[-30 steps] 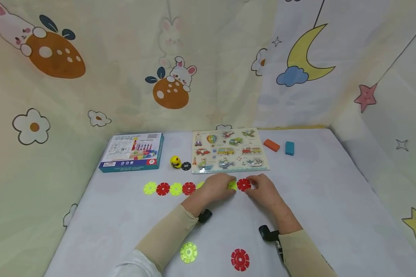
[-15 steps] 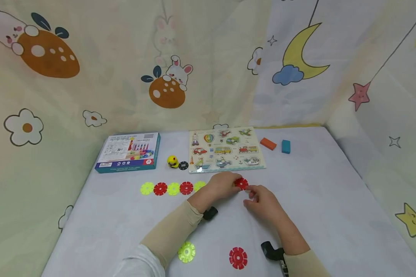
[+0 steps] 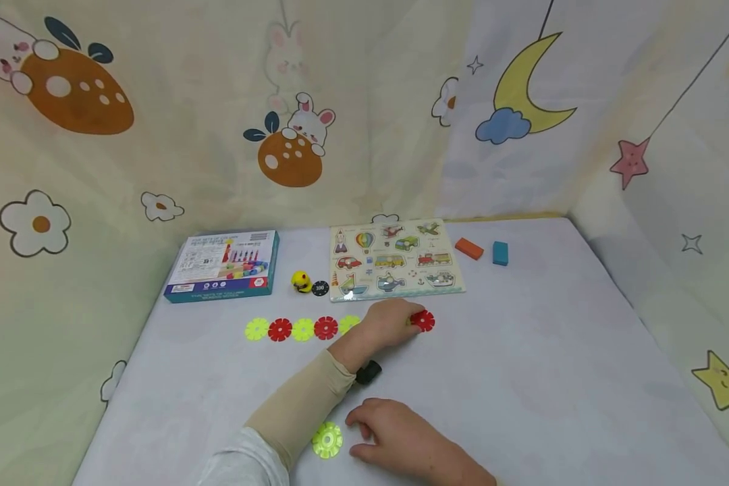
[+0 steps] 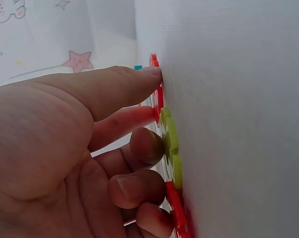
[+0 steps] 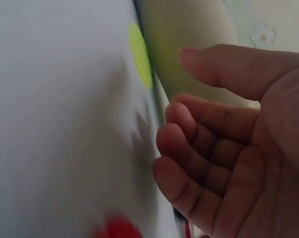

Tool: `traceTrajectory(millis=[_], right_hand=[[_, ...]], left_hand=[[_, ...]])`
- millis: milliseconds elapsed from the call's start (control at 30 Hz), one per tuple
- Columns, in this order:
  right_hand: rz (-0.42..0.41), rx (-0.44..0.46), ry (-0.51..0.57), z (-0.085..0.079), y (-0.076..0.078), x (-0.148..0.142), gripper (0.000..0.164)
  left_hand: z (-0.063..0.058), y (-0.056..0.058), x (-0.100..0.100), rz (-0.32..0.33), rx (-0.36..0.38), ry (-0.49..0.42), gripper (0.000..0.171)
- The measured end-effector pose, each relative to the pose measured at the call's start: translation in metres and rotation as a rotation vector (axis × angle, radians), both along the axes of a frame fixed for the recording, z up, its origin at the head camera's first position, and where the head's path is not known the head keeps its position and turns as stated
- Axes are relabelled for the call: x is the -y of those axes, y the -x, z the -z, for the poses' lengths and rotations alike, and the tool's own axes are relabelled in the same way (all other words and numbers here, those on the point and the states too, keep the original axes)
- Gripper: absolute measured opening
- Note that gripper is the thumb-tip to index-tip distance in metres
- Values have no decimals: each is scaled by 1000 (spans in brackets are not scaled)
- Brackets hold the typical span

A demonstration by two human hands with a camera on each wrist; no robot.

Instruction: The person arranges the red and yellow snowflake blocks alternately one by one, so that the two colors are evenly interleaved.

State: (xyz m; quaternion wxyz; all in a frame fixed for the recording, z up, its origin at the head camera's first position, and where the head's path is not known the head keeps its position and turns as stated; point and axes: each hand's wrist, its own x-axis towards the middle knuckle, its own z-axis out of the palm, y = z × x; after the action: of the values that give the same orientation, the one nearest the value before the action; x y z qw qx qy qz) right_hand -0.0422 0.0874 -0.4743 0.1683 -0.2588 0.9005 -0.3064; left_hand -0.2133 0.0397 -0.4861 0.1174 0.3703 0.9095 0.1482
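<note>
A row of yellow-green (image 3: 303, 329) and red notched snowflake discs lies across the table in the head view. My left hand (image 3: 389, 324) is over the row's right part and hides some discs. Its thumb and index finger pinch the edges of the end red disc (image 3: 425, 320), while in the left wrist view the other fingers curl beside a yellow-green disc (image 4: 170, 131). Nearer me, my right hand (image 3: 401, 435) holds nothing, fingers loosely bent, just right of a single yellow-green disc (image 3: 327, 441). A blurred red disc (image 5: 119, 228) shows low in the right wrist view.
Behind the row lies a picture puzzle board (image 3: 395, 262). A black round chip (image 3: 320, 288), a small yellow toy (image 3: 301, 281) and a flat box (image 3: 221, 265) stand to its left. Orange (image 3: 469, 248) and blue blocks (image 3: 500, 253) lie to its right.
My right hand has let go of the end red disc and moved toward me and left, to the single yellow-green disc, covering the loose red one. My left hand has shifted right onto the end disc.
</note>
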Motion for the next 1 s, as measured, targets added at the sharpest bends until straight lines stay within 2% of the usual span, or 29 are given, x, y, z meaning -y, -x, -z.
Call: traceTrajectory(millis=[100,200,333,600,700,867,1000], right_hand=[[-17,-7,-91,3,-2,21,43],[8,9,-162,5,-2,34,51],[35,47,-191,5,0,42,45],[112,228,-166,0,2,44,34],[112,239,-106,0,-2,41,24],[105,198,84,-3,-3,23,19],[211,243,197,-15,8,-5,20]], left_hand=[[0,2,0,5,11,-16,42],[-1,3,2,8,29,-32,42],[-1,3,3,10,38,-39,44],[-4,2,3,4,28,-34,43],[-3,1,2,1,11,-15,43],[-1,-1,1,0,-10,11,42],[-1,-1,1,-7,-20,10,42]])
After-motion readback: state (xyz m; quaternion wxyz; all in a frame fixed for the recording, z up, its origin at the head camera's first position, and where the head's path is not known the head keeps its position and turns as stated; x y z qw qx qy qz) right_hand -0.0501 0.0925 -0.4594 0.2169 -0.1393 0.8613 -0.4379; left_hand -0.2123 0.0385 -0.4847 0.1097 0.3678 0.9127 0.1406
